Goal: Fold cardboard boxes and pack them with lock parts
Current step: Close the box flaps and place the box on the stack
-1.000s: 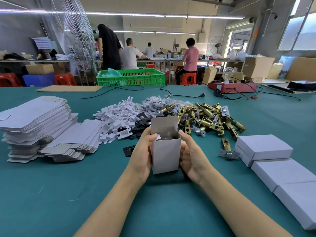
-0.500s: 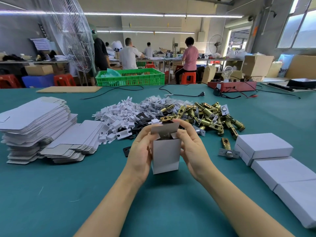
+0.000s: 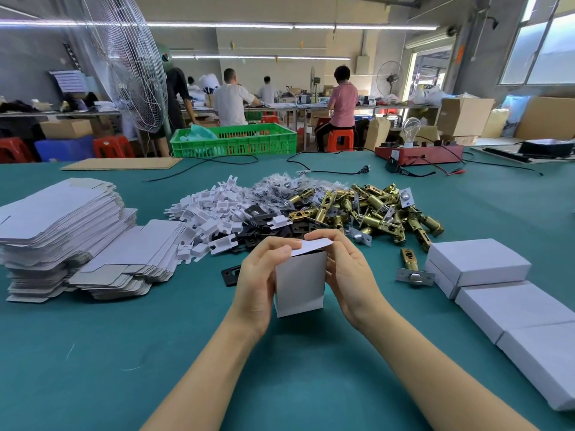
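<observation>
A small white cardboard box (image 3: 300, 284) stands upright on the green table (image 3: 130, 353) in front of me. My left hand (image 3: 259, 281) grips its left side, thumb at the top edge. My right hand (image 3: 345, 272) grips the right side, its fingers curled over the top lid flap (image 3: 312, 245), which lies folded down across the opening. The box's contents are hidden. Behind lie a pile of brass latch bolts (image 3: 373, 209), black plates (image 3: 261, 225) and white plastic pieces (image 3: 211, 216). Flat box blanks (image 3: 65, 231) are stacked at the left.
Closed white boxes (image 3: 504, 293) line the right side. A single latch bolt (image 3: 412, 265) lies beside them and a black plate (image 3: 231, 273) left of my hands. A green crate (image 3: 233, 141), cables and a red tester (image 3: 420, 154) sit at the far edge. People work at benches behind.
The box's top was open with the lid flap upright. My fingers have since pushed the flap down over the opening.
</observation>
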The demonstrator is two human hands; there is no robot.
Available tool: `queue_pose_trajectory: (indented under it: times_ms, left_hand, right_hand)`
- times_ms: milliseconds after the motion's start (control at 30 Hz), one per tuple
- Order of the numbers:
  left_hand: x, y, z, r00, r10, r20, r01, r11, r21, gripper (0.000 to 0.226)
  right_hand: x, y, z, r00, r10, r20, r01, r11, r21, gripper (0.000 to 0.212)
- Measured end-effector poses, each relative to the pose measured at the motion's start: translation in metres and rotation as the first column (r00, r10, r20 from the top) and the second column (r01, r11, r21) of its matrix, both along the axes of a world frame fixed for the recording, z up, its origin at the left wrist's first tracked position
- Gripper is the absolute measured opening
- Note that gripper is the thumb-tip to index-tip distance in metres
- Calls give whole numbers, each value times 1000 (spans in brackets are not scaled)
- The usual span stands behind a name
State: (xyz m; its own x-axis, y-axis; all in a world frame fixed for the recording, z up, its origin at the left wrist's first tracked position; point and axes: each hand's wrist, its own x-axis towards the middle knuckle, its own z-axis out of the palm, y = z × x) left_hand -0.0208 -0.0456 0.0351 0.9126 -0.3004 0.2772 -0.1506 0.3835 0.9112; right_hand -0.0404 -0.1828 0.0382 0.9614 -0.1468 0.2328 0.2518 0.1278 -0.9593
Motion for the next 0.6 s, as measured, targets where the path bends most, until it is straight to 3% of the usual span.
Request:
queue_pose_trajectory:
  times_ms: [200, 333, 400, 600]
  left_hand:
    - [1, -1, -3, 998, 50, 33, -51, 998, 48, 24]
    - [0, -1, -4, 995, 94, 40, -97, 992, 77, 30]
    - [0, -1, -5, 989, 131, 72, -138, 984, 116, 32]
    - [3, 0, -7, 951, 253, 177, -278, 951, 135, 17]
  right_hand:
    - [0, 0, -3, 1000, -10, 13, 10, 1000, -3, 40]
    - [-1, -3, -2, 1000, 30, -6, -29, 999, 17, 27]
    - [-2, -4, -2, 999, 52, -11, -52, 998, 29, 34]
    - [-5, 4, -3, 999, -25, 46, 30, 994, -103, 27]
